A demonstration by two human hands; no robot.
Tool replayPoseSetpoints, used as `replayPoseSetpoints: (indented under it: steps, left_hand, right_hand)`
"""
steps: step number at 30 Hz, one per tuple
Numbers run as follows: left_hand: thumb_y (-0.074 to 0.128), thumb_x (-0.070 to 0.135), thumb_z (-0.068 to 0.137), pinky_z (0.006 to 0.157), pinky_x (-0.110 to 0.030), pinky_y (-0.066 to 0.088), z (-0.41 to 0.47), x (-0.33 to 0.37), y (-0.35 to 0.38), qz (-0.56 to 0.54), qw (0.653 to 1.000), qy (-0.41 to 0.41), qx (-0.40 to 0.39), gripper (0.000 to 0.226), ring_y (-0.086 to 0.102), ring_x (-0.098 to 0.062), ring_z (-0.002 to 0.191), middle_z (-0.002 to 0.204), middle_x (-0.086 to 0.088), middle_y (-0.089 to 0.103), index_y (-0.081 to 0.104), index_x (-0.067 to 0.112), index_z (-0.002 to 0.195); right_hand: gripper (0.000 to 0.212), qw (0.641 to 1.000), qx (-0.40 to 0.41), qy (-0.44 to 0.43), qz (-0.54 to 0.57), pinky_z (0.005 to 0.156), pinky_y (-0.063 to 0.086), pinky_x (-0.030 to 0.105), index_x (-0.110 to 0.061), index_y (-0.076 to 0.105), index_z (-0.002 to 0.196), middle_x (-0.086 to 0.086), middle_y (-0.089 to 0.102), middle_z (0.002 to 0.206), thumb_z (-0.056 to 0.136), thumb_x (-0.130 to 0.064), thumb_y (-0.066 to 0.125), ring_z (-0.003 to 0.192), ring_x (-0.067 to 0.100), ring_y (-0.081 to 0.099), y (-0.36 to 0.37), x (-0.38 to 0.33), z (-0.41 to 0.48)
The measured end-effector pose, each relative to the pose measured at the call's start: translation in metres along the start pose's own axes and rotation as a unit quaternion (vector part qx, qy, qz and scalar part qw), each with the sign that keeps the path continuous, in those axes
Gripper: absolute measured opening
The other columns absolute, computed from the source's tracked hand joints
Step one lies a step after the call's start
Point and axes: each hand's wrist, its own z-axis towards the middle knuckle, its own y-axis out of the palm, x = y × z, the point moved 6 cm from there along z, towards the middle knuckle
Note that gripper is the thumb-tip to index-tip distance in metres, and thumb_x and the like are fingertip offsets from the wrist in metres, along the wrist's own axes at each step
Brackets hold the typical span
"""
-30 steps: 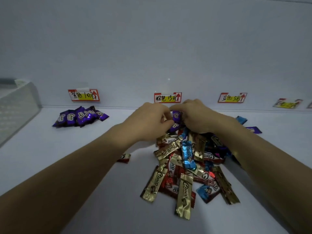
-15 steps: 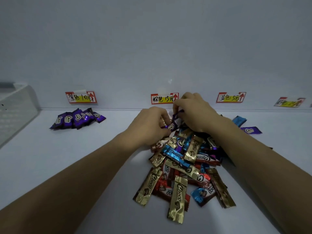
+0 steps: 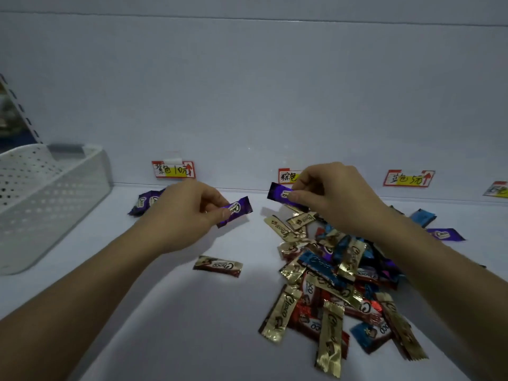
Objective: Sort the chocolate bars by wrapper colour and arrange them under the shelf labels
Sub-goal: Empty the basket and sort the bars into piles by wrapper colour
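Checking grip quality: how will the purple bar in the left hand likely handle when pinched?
The purple bar juts out straight from the left hand, pinched at one end, so probably stiff and light. Its glossy wrapper may be slippery. Flat, so unlikely to roll.

I count four shelf labels (image 3: 173, 169), one white basket (image 3: 55, 193), two purple bars (image 3: 235, 211), one in the left hand (image 3: 178, 215) and one in the right hand (image 3: 338, 199), and one brown bar (image 3: 217, 266) lying apart. I cannot count the mixed heap (image 3: 338, 284).

Middle paper shelf label (image 3: 287, 176): right half hidden behind R hand (image 3: 338, 196).
Far-right paper label (image 3: 498, 190): cut by pic edge, writing blurred.
Purple-wrapped bars group (image 3: 144, 203): partly behind L hand (image 3: 187, 213).
White perforated basket (image 3: 55, 193): cut by left edge.
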Motion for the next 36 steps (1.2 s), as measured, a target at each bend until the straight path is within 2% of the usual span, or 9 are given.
replayPoseSetpoints:
  steps: [3,7,10,15,21,24,28,32,36]
  left_hand:
    - [0.07,0.028,0.093,0.072,-0.032,0.053,-0.009,-0.033,-0.025,0.015,0.998,-0.03,0.047,0.012,0.067,-0.006,0.079,0.081,0.012,0.074,0.078,0.026,0.101]
    - [0.072,0.027,0.09,0.062,-0.022,0.044,-0.018,-0.082,-0.053,0.034,0.989,-0.094,0.113,0.01,0.066,-0.007,0.074,0.077,0.008,0.073,0.079,0.023,0.096]
    - [0.074,0.023,0.087,0.058,-0.022,0.041,-0.026,-0.112,-0.061,0.011,0.976,-0.145,0.163,0.006,0.064,-0.007,0.067,0.071,0.006,0.072,0.079,0.021,0.09]
    - [0.072,0.016,0.088,0.065,-0.027,0.049,-0.045,-0.135,-0.059,-0.033,0.951,-0.187,0.245,0.012,0.065,-0.008,0.067,0.065,0.011,0.068,0.073,0.021,0.077]
    - [0.072,0.029,0.086,0.067,-0.031,0.051,-0.047,-0.145,-0.059,0.013,0.947,-0.188,0.26,0.015,0.063,-0.012,0.067,0.061,0.016,0.063,0.067,0.028,0.071]
    - [0.073,0.036,0.085,0.068,-0.031,0.051,-0.045,-0.146,-0.058,0.04,0.945,-0.195,0.261,0.018,0.065,-0.02,0.073,0.061,0.016,0.06,0.067,0.027,0.071]
    - [0.072,0.042,0.086,0.068,-0.031,0.051,-0.046,-0.146,-0.055,0.062,0.948,-0.186,0.252,0.018,0.064,-0.018,0.075,0.064,0.017,0.058,0.065,0.031,0.074]
    - [0.071,0.039,0.088,0.066,-0.029,0.046,-0.05,-0.139,-0.057,0.076,0.949,-0.175,0.249,0.017,0.061,-0.016,0.071,0.062,0.019,0.056,0.065,0.029,0.076]
    - [0.07,0.039,0.087,0.069,-0.034,0.051,-0.05,-0.105,-0.053,0.11,0.963,-0.077,0.232,0.009,0.06,-0.012,0.071,0.074,0.015,0.065,0.069,0.03,0.087]
  right_hand:
    - [0.015,0.999,-0.038,-0.001,0.012,0.059,0.045,0.019,-0.023,0.07,0.087,-0.008,0.07,0.076,0.087,-0.037,0.075,0.072,0.008,0.064,0.01,-0.028,0.01]
    - [0.016,0.996,-0.078,0.0,0.03,0.055,0.046,0.02,-0.022,0.071,0.083,-0.007,0.07,0.072,0.085,-0.037,0.077,0.064,0.005,0.062,0.038,-0.062,0.036]
    - [0.008,0.992,-0.106,0.023,0.071,0.057,0.05,0.02,-0.019,0.076,0.084,-0.003,0.073,0.069,0.089,-0.026,0.076,0.056,0.001,0.063,0.071,-0.077,0.06]
    - [0.007,0.982,-0.129,0.063,0.121,0.07,0.061,0.027,-0.013,0.076,0.087,0.005,0.075,0.073,0.09,-0.009,0.071,0.066,0.014,0.07,0.124,-0.098,0.085]
    - [0.014,0.989,-0.091,0.049,0.108,0.07,0.045,0.022,-0.019,0.066,0.078,0.005,0.07,0.089,0.089,-0.012,0.073,0.084,0.018,0.064,0.155,-0.124,0.094]
    - [0.023,0.989,-0.081,0.058,0.111,0.07,0.044,0.024,-0.02,0.061,0.07,0.005,0.071,0.09,0.087,-0.019,0.077,0.084,0.016,0.062,0.159,-0.127,0.099]
    - [0.025,0.987,-0.085,0.067,0.115,0.072,0.049,0.027,-0.019,0.062,0.069,0.006,0.073,0.089,0.087,-0.025,0.078,0.088,0.017,0.064,0.157,-0.124,0.1]
    - [0.019,0.98,-0.118,0.07,0.141,0.057,0.042,0.023,-0.016,0.066,0.078,0.002,0.068,0.076,0.088,-0.027,0.077,0.068,0.013,0.058,0.144,-0.115,0.089]
    - [0.014,0.988,-0.132,-0.003,0.076,0.058,0.04,0.02,-0.019,0.068,0.09,-0.006,0.065,0.087,0.087,-0.029,0.077,0.075,0.007,0.058,0.112,-0.108,0.063]
